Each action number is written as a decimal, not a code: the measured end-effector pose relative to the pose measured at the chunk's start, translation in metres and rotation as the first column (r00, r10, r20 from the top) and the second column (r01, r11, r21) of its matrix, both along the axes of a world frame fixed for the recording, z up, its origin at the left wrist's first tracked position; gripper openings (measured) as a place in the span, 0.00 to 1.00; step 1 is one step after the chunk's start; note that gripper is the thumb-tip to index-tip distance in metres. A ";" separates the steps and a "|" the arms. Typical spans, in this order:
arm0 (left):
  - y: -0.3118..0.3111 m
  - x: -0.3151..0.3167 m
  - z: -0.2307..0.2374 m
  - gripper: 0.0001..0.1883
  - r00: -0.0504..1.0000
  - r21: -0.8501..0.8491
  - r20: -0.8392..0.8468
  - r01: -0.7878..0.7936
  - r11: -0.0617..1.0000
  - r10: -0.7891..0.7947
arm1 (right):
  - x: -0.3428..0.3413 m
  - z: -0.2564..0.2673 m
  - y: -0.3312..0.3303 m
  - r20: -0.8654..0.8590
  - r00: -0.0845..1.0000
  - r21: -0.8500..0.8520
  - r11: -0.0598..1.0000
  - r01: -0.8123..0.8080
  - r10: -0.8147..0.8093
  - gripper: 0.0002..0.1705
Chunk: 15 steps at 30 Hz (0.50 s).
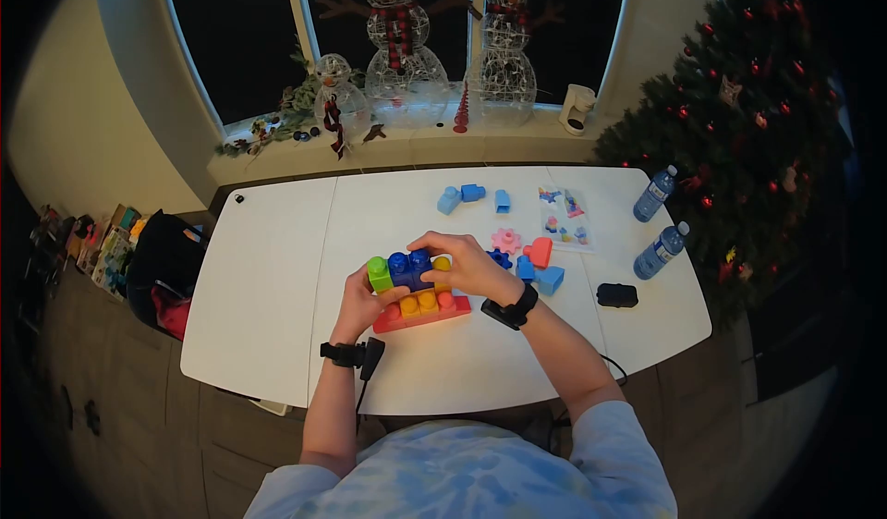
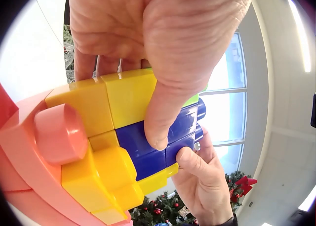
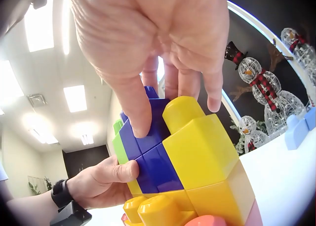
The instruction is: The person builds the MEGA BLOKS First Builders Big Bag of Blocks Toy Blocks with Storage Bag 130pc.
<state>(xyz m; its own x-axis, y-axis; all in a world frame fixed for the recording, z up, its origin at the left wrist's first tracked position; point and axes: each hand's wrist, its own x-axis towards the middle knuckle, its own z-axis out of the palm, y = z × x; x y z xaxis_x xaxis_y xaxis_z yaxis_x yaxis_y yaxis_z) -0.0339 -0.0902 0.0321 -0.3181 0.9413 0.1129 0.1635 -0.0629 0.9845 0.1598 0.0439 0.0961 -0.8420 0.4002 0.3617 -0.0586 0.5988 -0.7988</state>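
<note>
A built stack of blocks stands on the white table, with a red-pink base (image 1: 423, 316), yellow-orange blocks (image 1: 427, 304) above it, and dark blue blocks (image 1: 409, 269) and a green block (image 1: 379, 276) on top. My left hand (image 1: 362, 305) grips the stack's left side, its thumb lying on the dark blue blocks (image 2: 143, 159). From the right, my right hand (image 1: 473, 269) pinches the dark blue blocks (image 3: 159, 169), thumb on the near face and fingers behind. Beside that thumb a yellow block (image 3: 200, 149) shows. The fingers behind the stack are partly hidden.
Loose light blue blocks (image 1: 449, 201) lie at the back. Right of the stack are a pink gear (image 1: 505, 240), a dark blue gear (image 1: 500, 258), a red block (image 1: 540, 251) and a blue block (image 1: 551, 280). Farther right are a picture sheet (image 1: 565, 219), bottles (image 1: 660, 252) and a black case (image 1: 617, 295).
</note>
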 end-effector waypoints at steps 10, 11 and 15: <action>0.000 0.001 0.003 0.19 0.998 -0.003 0.055 0.005 1.000 -0.005 | 0.038 0.013 0.015 0.033 0.969 0.142 0.961 0.237 -0.243 0.30; 0.000 0.001 0.004 0.19 0.999 -0.008 0.033 0.003 1.000 -0.002 | 0.049 0.014 0.017 0.036 0.969 0.144 0.961 0.237 -0.245 0.30; 0.001 0.000 0.000 0.19 1.000 0.028 0.010 0.007 1.000 -0.008 | 0.091 -0.032 0.028 0.263 0.814 0.469 0.806 0.360 -0.517 0.20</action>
<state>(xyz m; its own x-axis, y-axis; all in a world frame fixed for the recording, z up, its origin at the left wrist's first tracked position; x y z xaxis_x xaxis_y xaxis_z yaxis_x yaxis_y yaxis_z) -0.0342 -0.0894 0.0325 -0.3124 0.9401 0.1364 0.1526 -0.0920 0.9840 0.2505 0.0714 0.0646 -0.7061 0.6542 0.2710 0.5314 0.7425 -0.4078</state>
